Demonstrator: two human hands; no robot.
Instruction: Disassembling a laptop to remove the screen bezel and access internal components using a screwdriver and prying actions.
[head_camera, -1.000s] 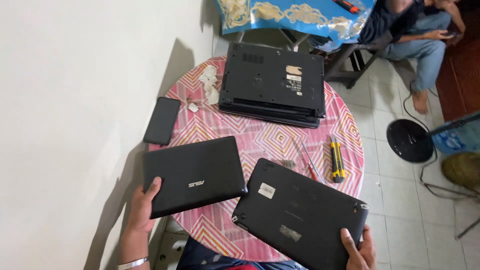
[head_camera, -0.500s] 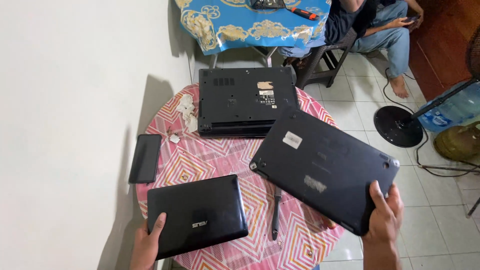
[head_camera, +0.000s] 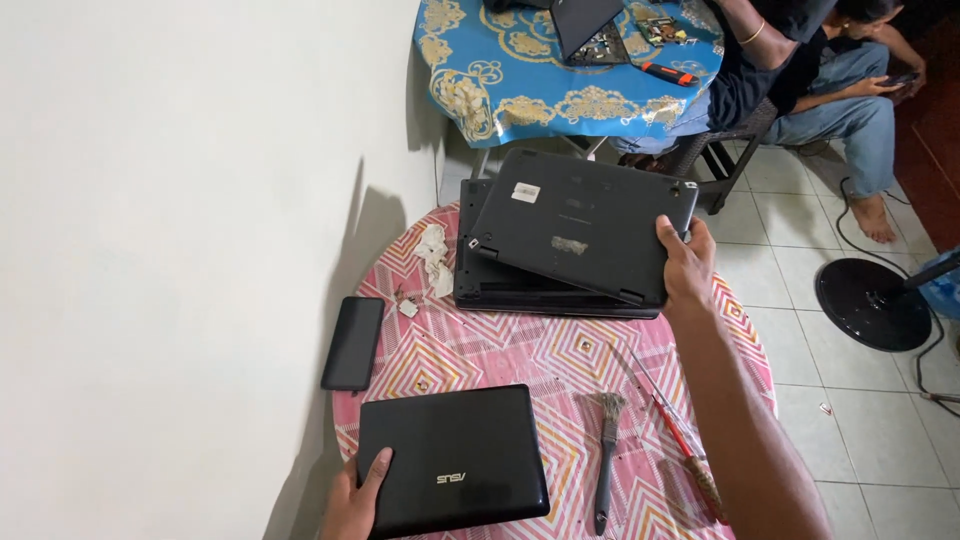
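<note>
My right hand (head_camera: 686, 266) grips the near right corner of a dark grey laptop (head_camera: 580, 225), held underside up and tilted over a second black laptop (head_camera: 500, 288) that lies at the far side of the round table. My left hand (head_camera: 356, 500) rests on the left edge of a small closed black laptop (head_camera: 452, 470) at the table's near side. The table wears a pink patterned cloth (head_camera: 520, 355).
A black phone (head_camera: 353, 342) lies by the wall. A brush (head_camera: 605, 450) and a red screwdriver (head_camera: 675, 435) lie right of the small laptop. Paper scraps (head_camera: 432, 262) sit near the far laptops. Beyond stands a blue-clothed table (head_camera: 540, 70), with seated people (head_camera: 830, 70) and a fan base (head_camera: 868, 300).
My right hand has carried the dark grey laptop from the near right of the table to the far side, over the other laptop. My left hand stays on the small laptop.
</note>
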